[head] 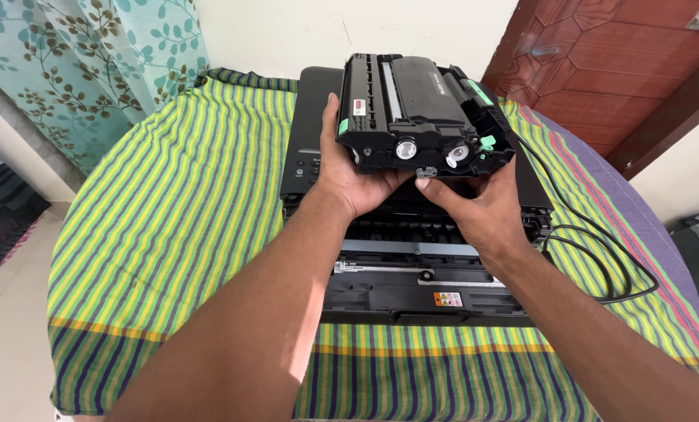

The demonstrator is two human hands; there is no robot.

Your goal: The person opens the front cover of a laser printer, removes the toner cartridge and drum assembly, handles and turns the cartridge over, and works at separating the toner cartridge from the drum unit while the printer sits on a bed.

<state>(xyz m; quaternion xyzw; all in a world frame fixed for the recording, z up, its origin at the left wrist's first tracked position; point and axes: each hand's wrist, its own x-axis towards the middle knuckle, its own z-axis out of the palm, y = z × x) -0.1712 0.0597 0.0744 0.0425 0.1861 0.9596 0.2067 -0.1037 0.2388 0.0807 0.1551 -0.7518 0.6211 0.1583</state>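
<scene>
Two hands, left point(355, 181) and right point(474, 205), gripping black toner cartridge point(424, 117) above open printer point(420, 266).

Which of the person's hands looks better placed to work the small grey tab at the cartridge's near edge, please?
Probably the right hand: its thumb lies beside the grey tab on the black cartridge, while the left hand cradles the cartridge's left end above the open printer.

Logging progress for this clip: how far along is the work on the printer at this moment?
Done: the printer on the striped cloth has its front cover open, and the black toner cartridge is outside it. In hand: left hand and right hand hold the cartridge above the opening. Left: the bay sits open and unfilled; the black cable lies beside the printer.
</scene>
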